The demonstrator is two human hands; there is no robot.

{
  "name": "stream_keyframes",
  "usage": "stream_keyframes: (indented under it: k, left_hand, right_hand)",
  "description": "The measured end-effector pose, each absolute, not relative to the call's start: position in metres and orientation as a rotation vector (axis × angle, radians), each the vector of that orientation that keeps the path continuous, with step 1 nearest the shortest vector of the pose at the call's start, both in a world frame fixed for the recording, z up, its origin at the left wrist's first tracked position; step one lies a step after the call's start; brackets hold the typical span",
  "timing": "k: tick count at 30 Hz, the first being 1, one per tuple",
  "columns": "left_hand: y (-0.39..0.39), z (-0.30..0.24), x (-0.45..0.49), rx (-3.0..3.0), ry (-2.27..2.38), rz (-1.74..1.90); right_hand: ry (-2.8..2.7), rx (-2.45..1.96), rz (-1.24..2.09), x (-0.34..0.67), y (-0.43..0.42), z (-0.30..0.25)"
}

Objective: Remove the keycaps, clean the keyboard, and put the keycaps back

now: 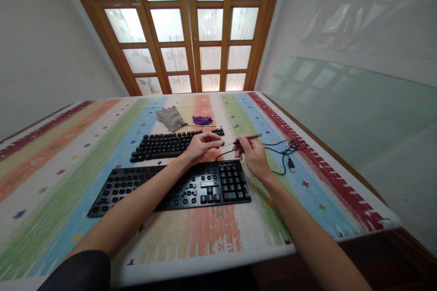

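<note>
My right hand (253, 153) is closed on a thin dark pen-like tool (246, 138), held level above the near black keyboard (136, 186). My left hand (201, 144) pinches at the tool's light tip; what its fingers grip is too small to name. Both hands hover over the right end of the near keyboard, just in front of the far black keyboard (164, 144).
A grey cloth (170, 118) and a purple cloth (202, 120) lie beyond the far keyboard. A black USB cable (288, 154) is coiled at the right. All rests on a striped tablecloth (68, 154). Walls stand close on both sides, a wooden door behind.
</note>
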State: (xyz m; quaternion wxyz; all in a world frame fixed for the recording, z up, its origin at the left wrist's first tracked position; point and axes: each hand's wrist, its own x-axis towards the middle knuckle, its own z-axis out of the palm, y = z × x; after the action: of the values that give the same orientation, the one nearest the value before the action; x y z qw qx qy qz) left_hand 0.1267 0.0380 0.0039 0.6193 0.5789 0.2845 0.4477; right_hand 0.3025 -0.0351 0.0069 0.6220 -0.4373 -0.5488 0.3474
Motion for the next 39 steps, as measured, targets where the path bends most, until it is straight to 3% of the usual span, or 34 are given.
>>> stream_keyframes:
  k: [12, 22, 30, 39]
  left_hand:
    - [0.032, 0.008, 0.13, 1.639, 0.508, 1.006]
    - [0.022, 0.018, 0.131, 2.248, 0.56, 0.902]
    - [0.043, 0.014, 0.133, 2.372, 0.656, 1.033]
    - [0.066, -0.014, 0.148, 2.606, 0.76, 0.766]
  right_hand:
    - [-1.35, -1.038, 0.769, 0.314, -0.034, 0.008]
    - [-1.806, -1.146, 0.252, 0.312, -0.034, 0.001]
    - [-1.752, -1.195, 0.143, 0.313, -0.033, -0.003]
    - [-1.648, -1.225, 0.056, 0.314, -0.037, 0.004]
